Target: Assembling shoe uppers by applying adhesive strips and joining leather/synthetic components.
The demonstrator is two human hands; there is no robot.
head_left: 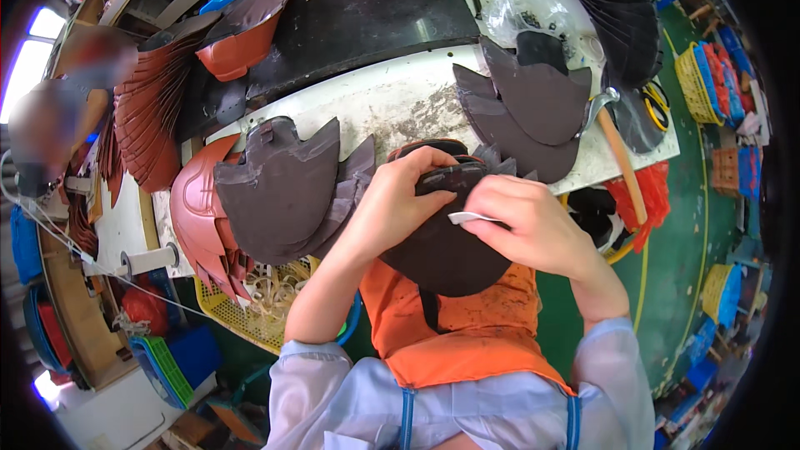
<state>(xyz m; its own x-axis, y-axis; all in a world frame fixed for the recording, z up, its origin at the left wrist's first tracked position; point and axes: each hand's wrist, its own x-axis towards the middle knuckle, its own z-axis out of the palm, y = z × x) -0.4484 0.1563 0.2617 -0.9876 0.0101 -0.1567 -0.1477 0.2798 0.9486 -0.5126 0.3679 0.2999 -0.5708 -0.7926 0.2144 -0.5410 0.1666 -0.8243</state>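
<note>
Over my lap I hold a dark brown curved shoe upper piece (450, 260), its rounded end toward me. My left hand (400, 200) is closed on its far edge, thumb on the near face and fingers behind. My right hand (533, 221) pinches a small white flat piece (472, 217) against the upper; I cannot tell whether it is a tool or a folded strip. Beside my left forearm lies a stack of similar dark upper pieces (275, 192). Another dark stack (542, 104) rests on the table beyond my right hand.
A hammer (621, 150) with a wooden handle overhangs the table's right edge. Reddish-brown uppers (200, 208) stand at the left, above a yellow basket (242, 317) of scraps. A black board (367, 21) lies on the white table (400, 100). Another person (62, 117) is at the far left.
</note>
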